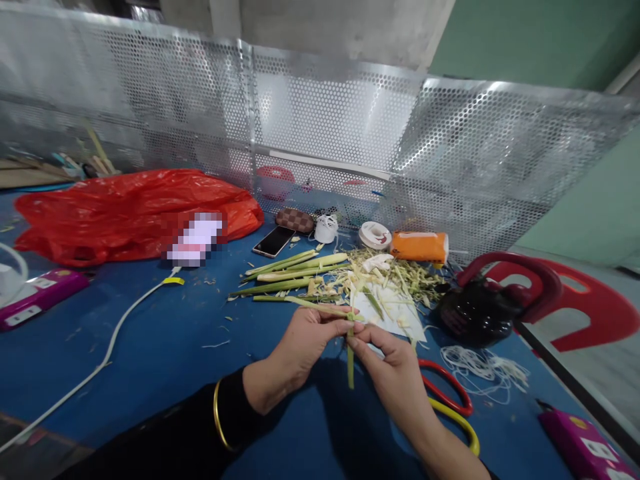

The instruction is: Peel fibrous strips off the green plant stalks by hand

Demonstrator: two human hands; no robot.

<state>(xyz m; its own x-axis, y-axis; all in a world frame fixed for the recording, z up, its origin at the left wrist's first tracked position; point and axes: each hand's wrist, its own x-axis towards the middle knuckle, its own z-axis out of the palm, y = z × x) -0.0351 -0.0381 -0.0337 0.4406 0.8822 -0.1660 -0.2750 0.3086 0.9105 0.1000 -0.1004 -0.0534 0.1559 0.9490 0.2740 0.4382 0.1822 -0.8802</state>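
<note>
Crossed strips: A flat, pale-green strip of plant stalk hangs from the fingertips, its long axis pointing down toward the wearer; a thin yellow-green strip runs off leftward, roughly square to it.
Left hand: The left hand, below the sideways strip, pinches at the crossing, thumb against fingers.
Right hand: The right hand grips the hanging strip between thumb and fingertip, the nearer of the two to its loose lower end.
Blue tabletop: Beyond the fingers, long green-and-cream plant stalks and a heap of pale shredded trimmings lie on the flat blue tabletop; red and yellow looped handles show just beside the right forearm.
Metal screen: A silver perforated metal screen lines the far side, a green wall behind it at right, a red plastic chair off the table's right edge.
</note>
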